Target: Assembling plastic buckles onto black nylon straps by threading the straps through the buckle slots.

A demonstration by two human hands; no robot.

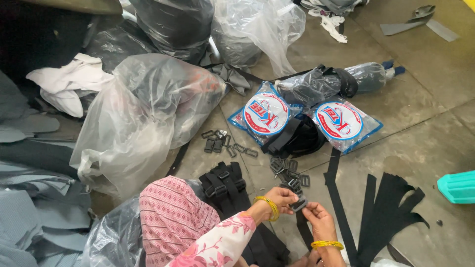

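My left hand (280,199) and my right hand (319,221), each with a yellow bangle at the wrist, meet over the floor and pinch a small black plastic buckle (299,204) between their fingertips. A black webbing strap (303,231) hangs from the buckle down between my hands. Just beyond my fingers lies a loose pile of black buckles (288,173). A bundle of black straps fitted with buckles (225,188) rests to the left of my left hand, beside my knee in pink patterned cloth (170,217).
Cut black strap lengths (388,210) lie to the right. A second scatter of buckles (225,141) sits further away. Two blue-edged packets with round labels (267,113) (341,121), big clear plastic bags (148,113), grey fabric pieces (29,212) and a teal object (457,187) surround the concrete floor.
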